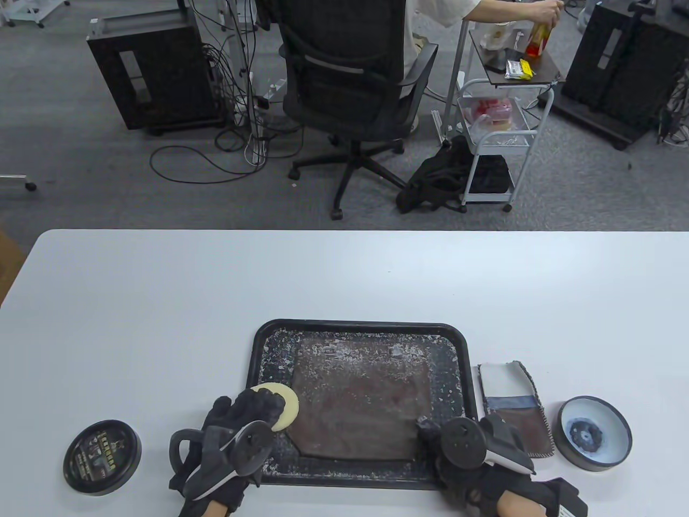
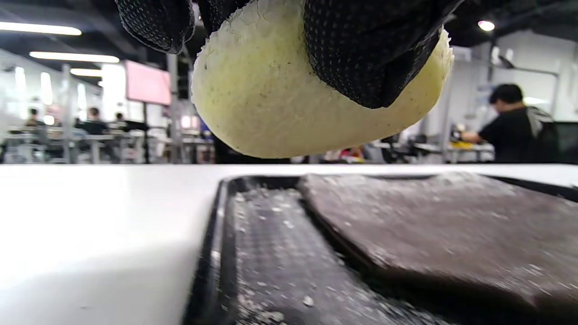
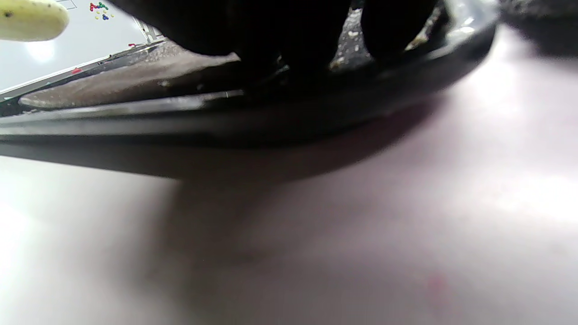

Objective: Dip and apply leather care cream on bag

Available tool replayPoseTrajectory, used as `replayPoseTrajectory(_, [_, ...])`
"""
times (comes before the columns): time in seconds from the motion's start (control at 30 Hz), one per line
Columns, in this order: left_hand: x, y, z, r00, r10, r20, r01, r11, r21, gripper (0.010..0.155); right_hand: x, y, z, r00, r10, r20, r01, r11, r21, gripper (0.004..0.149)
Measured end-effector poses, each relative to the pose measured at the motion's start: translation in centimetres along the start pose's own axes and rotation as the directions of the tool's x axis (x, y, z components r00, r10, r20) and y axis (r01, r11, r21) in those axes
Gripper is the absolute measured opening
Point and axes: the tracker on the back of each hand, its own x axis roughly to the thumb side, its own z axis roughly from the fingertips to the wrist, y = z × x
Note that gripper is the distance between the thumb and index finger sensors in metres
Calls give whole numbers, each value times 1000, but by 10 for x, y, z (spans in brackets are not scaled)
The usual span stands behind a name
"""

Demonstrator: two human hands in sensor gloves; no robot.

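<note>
The left hand (image 1: 245, 425) is pinching a pale round sponge (image 1: 282, 405) just above the tray's (image 1: 360, 326) left side. The right hand (image 1: 473, 447) is gripping the tray's near right corner. The brown bag (image 1: 363, 398) is lying in the tray near the bench's (image 1: 215, 285) front edge. A black tin lid (image 1: 102, 449), writing unreadable, is sitting left; an open tin (image 1: 593, 433) right.

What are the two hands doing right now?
Left hand: holding the sponge above the tray, by the bag.
Right hand: fingers at the tray's near right corner; grip cannot be told.
</note>
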Motion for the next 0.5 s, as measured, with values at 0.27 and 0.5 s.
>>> replayPoseTrajectory(0.27, [-27,-11,-6,980,-44,-193,41,999,-19,56,0,1,1,1000,3,7,-3,1000,-5,72])
replayPoseTrajectory(0.5, [-48,-28,-9,917,-191,-351,157,980,-124,57,0,1,1,1000,4,9,-4,1000,-4,72])
